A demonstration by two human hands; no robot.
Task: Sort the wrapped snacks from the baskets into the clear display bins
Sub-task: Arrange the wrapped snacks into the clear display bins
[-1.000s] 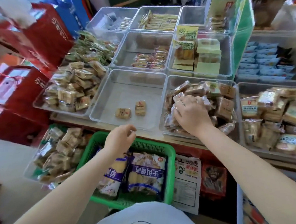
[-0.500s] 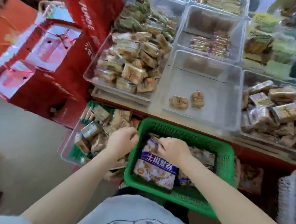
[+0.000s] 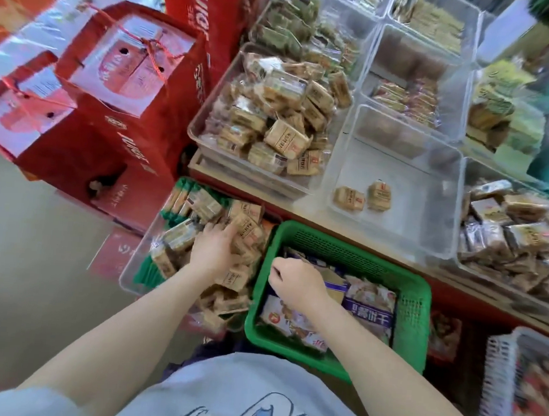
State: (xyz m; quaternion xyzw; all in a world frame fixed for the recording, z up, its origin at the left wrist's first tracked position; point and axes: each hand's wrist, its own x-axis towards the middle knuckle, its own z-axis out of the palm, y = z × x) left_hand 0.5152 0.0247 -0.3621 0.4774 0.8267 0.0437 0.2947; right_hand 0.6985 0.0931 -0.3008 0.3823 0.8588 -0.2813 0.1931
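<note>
**Head view: both hands down among the low snack containers**

Head camera is looking down on a shop corner, where a pale floor point(image 3: 28, 223) is stretching off to the left and red gift boxes point(image 3: 112, 99) are standing stacked beside a desk point(image 3: 302, 214) with a wooden edge. Clear display bins are sitting side by side across the desk. One full bin point(image 3: 273, 110) is brimming with tan wrapped snacks, the nearly empty bin point(image 3: 394, 190) next to it is holding just two wrapped snacks point(image 3: 361, 196) lying close together, and another bin point(image 3: 511, 237) at the right is heaped with darker packets.

Below the desk edge, a green basket point(image 3: 415, 315) is sitting in front of the person, carrying large purple-and-white snack bags point(image 3: 367, 308). Just left of it, touching its side, a low clear tray point(image 3: 133, 263) is piled with small tan packets point(image 3: 242, 228) and green-edged ones. A white basket point(image 3: 499, 369) is showing at the lower right, its contents blurred.

The left hand point(image 3: 213, 249) is lying palm down on the pile in the low tray, fingers spread over the tan packets; whether it is gripping one I cannot tell. The right hand point(image 3: 297, 284) is hanging over the near left part of the green basket, fingers curled inward above the bags; whether it is holding anything is hidden.
</note>
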